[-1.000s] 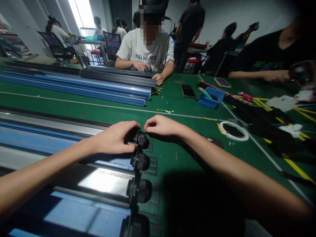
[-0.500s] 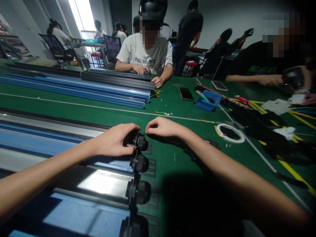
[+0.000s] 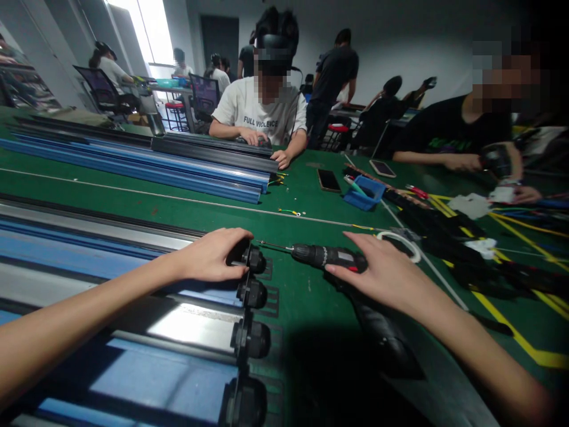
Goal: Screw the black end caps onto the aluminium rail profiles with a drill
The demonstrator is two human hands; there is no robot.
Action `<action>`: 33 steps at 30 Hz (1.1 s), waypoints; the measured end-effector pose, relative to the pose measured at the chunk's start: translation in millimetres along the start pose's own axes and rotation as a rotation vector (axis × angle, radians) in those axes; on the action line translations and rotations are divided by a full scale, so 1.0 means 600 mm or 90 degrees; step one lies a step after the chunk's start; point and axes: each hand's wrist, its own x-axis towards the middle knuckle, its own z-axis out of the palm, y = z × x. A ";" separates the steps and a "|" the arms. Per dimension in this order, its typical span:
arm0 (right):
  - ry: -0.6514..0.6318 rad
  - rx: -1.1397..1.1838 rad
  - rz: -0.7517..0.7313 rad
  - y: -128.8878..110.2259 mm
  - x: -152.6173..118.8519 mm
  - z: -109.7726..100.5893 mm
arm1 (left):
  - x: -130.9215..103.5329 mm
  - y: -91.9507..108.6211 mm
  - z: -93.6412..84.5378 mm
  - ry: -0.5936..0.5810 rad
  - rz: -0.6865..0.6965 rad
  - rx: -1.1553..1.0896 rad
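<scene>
My left hand (image 3: 216, 255) is closed around the end of the farthest near-side metal profile (image 3: 180, 236), thumb and fingers at its black end plate beside a black cable gland (image 3: 256, 260). My right hand (image 3: 377, 270) is wrapped behind a black power screwdriver (image 3: 331, 257), thumb along its near side and forefinger stretched out over the far side; the other fingers are hidden. The long bit (image 3: 278, 246) points left, its tip close to my left fingertips and the end plate. A tiny screw seems to sit at the tip, though it is too small to be sure.
More profiles with cable glands (image 3: 253, 339) line up nearer me. Across the green table (image 3: 306, 308) lie blue profiles (image 3: 178, 178), a phone (image 3: 329, 180), a blue bin (image 3: 363, 194), a white cable coil (image 3: 400, 244) and yellow-black straps (image 3: 528, 356). Two co-workers sit opposite.
My right hand has moved right, away from a pinch near the end plate, and now holds the screwdriver, which has come up with its bit toward the plate. My left hand stays there.
</scene>
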 end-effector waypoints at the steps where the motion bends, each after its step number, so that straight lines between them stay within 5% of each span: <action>1: -0.002 0.000 0.009 0.009 -0.015 0.015 | 0.000 0.000 0.000 0.000 0.001 0.004; 8: -0.020 0.016 0.050 0.008 -0.030 0.076 | -0.001 0.000 0.002 0.006 0.010 0.013; 33: -0.016 0.119 0.087 -0.002 -0.037 0.064 | -0.002 0.000 0.000 -0.010 0.006 0.026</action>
